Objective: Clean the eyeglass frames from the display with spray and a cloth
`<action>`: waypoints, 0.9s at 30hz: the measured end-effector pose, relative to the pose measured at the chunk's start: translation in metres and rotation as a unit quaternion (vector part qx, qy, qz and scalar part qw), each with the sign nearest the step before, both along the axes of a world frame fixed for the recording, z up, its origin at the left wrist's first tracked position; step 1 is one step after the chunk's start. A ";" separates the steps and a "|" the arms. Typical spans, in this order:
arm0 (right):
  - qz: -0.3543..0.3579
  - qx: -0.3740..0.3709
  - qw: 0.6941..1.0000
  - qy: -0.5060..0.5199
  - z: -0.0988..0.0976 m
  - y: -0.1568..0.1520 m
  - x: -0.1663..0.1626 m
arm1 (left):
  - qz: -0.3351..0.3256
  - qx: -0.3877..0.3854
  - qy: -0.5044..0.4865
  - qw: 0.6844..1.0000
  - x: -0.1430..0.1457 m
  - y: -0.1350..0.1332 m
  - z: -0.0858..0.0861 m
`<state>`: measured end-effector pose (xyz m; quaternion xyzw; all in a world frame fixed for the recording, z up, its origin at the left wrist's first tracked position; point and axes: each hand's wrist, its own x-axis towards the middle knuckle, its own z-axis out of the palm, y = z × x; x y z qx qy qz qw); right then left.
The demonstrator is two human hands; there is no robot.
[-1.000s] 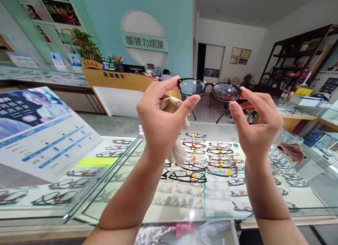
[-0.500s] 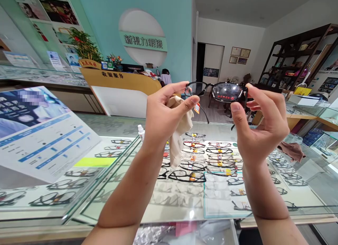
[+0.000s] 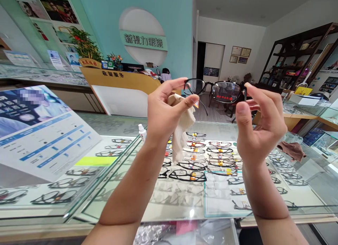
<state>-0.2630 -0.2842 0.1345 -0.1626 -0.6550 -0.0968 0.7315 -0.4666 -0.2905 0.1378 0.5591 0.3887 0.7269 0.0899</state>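
Black-framed eyeglasses are raised above the glass counter, with red lettering on one lens and an orange tag hanging at a temple. My left hand pinches the left end of the frame between thumb and fingers. A cream cloth is tucked in the same hand and hangs below it. At the opposite end, my right hand has its fingertips closed on the frame near the hinge. Part of the temples is hidden behind my hands.
Several rows of glasses lie inside the glass display case. A small white bottle stands behind my left wrist. A printed folded card stands at left, a brown cloth lies at right. Beyond is a cashier desk.
The eyeglasses have tipped slightly, their left end rising a little. My right thumb has shifted right, away from the lens. The cream cloth has swung slightly to the right.
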 end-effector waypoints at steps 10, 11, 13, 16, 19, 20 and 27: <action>0.065 -0.156 0.985 -0.026 -0.001 0.021 0.008 | 0.107 0.090 0.045 0.989 0.018 -0.012 -0.012; 0.070 -0.163 0.984 -0.025 -0.002 0.022 0.007 | 0.131 0.100 0.046 0.985 0.019 -0.012 -0.012; 0.079 -0.170 0.982 -0.025 -0.002 0.023 0.006 | 0.172 0.118 0.051 0.977 0.020 -0.012 -0.013; 0.083 -0.172 0.981 -0.026 -0.003 0.024 0.004 | 0.188 0.120 0.058 0.973 0.019 -0.011 -0.012; 0.076 -0.169 0.982 -0.034 -0.003 0.025 0.003 | 0.172 0.104 0.045 0.979 0.018 -0.013 -0.011; 0.075 -0.166 0.983 -0.036 -0.003 0.025 0.003 | 0.166 0.096 0.037 0.981 0.018 -0.014 -0.010; 0.066 -0.148 0.986 -0.036 -0.003 0.024 0.002 | 0.134 0.068 0.002 0.989 0.019 -0.018 -0.005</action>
